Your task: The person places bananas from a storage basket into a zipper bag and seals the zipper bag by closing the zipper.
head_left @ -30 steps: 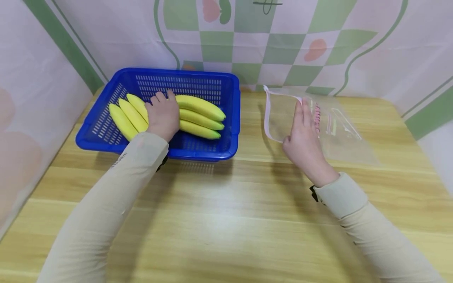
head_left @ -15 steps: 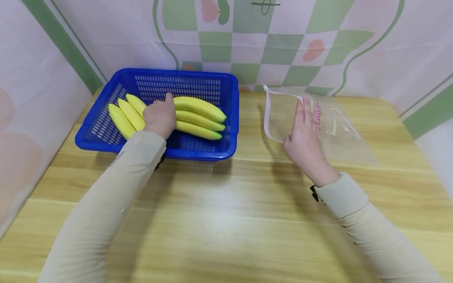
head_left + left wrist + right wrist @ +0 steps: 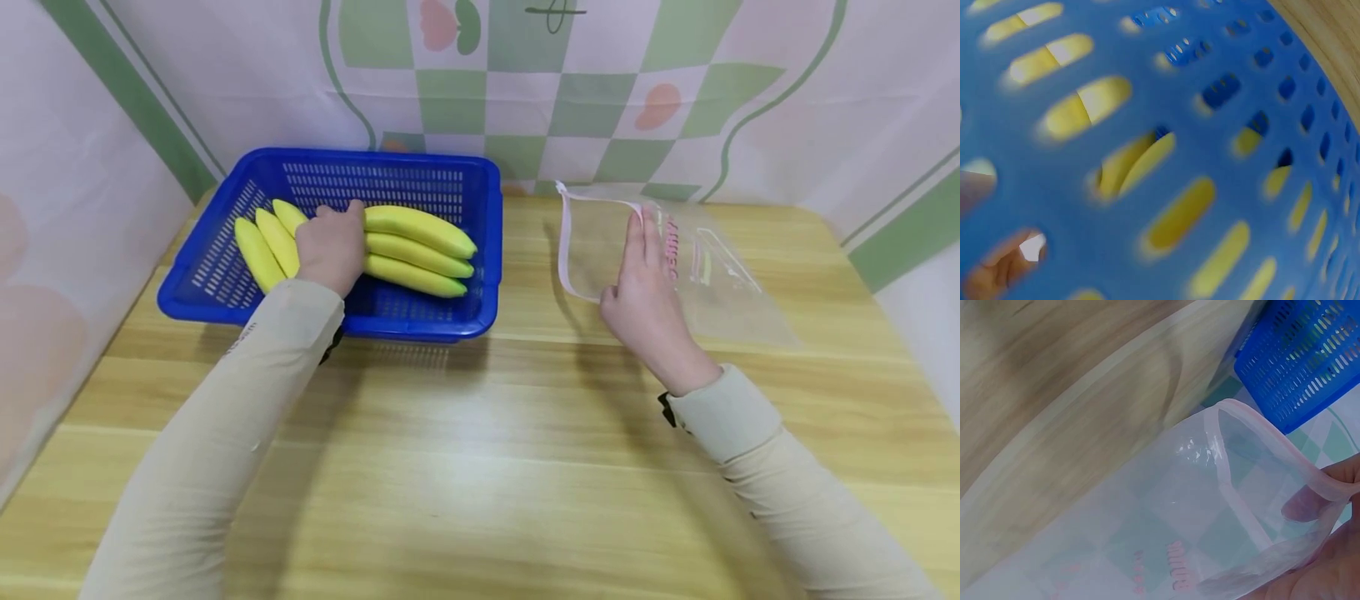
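Inside a blue plastic basket [image 3: 491,283], my left hand [image 3: 332,248] grips the bananas at their stem ends, its fingertips hidden below. One bunch of bananas [image 3: 258,254] points left of the hand, another bunch of bananas [image 3: 420,254] points right with greenish tips. Through slots in the basket wall [image 3: 1166,156], the left wrist view shows yellow fruit and part of the hand. My right hand [image 3: 647,304] pinches the pink-edged mouth of a clear zip bag [image 3: 720,283], keeping it spread toward the basket. One digit is visible through the film [image 3: 1305,505].
Everything stands on a light wooden table [image 3: 450,467]. A patterned cloth [image 3: 525,100] with green checks hangs directly behind the basket and bag, and a pale cloth [image 3: 60,250] rises along the left side.
My left hand has shifted a little left and its fingers have drawn in over the stem ends. The left bunch has moved slightly right within the basket. My right hand and the bag stay put.
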Demonstrator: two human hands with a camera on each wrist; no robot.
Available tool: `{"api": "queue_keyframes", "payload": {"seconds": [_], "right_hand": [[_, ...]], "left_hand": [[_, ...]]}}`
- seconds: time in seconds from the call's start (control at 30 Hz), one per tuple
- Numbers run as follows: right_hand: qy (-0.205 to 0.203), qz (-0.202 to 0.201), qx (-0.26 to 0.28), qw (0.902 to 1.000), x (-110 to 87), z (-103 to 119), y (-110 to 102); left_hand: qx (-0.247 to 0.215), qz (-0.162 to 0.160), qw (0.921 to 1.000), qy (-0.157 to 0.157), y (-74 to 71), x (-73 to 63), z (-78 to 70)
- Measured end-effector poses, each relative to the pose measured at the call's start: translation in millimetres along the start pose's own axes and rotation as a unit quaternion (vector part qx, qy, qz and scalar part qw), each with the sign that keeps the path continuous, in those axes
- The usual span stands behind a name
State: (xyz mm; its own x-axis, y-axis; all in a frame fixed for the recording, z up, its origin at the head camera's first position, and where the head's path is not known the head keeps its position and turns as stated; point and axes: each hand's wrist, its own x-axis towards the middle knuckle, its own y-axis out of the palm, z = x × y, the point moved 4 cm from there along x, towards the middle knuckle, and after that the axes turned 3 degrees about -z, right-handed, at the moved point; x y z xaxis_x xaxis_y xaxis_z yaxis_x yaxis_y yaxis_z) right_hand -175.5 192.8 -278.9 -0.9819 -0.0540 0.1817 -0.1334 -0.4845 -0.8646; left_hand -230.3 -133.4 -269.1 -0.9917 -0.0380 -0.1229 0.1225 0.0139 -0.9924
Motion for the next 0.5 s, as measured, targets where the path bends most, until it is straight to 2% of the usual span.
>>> {"api": "queue_keyframes", "payload": {"seconds": [0.1,0.3,0.5], "right_hand": [[0.001,0.001,-0.004,1.0000,-0.3,0.4,-0.2],[-0.001,0.002,-0.003,1.0000,-0.5,1.6,0.4],[-0.002,0.002,0.000,1.0000,-0.7,1.2,0.6]], "left_hand": [[0.001,-0.013,0.9999,0.006,-0.7,0.2,1.3],[0.015,-0.007,0.9996,0.022,-1.1,1.2,3.4],[0.017,0.002,0.9996,0.021,-5.7,1.7,6.6]]}}
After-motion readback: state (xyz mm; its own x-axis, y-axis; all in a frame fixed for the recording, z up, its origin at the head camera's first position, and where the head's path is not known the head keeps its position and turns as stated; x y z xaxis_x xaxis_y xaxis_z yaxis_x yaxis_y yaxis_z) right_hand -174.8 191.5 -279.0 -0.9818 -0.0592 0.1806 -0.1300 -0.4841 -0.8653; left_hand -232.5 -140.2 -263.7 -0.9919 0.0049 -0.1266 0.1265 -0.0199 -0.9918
